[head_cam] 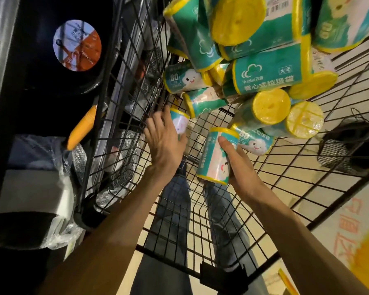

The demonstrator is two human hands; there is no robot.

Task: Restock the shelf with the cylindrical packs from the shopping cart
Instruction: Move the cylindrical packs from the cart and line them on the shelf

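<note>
Hands first: our right hand (241, 167) is wrapped around one cylindrical pack (216, 155), thumb along its printed side, lifted off the wire floor of the shopping cart (285, 167), while our left hand (164, 141) curls round a second pack (179, 122) by the cart's left wall, so we judge we are taking one in each to carry to the shelf. Other packs (264, 81) lie heaped at the cart's far end, teal-and-white glossy film sleeves around soft yellow rolls with flat round ends, likely light and slightly yielding to the grip.
</note>
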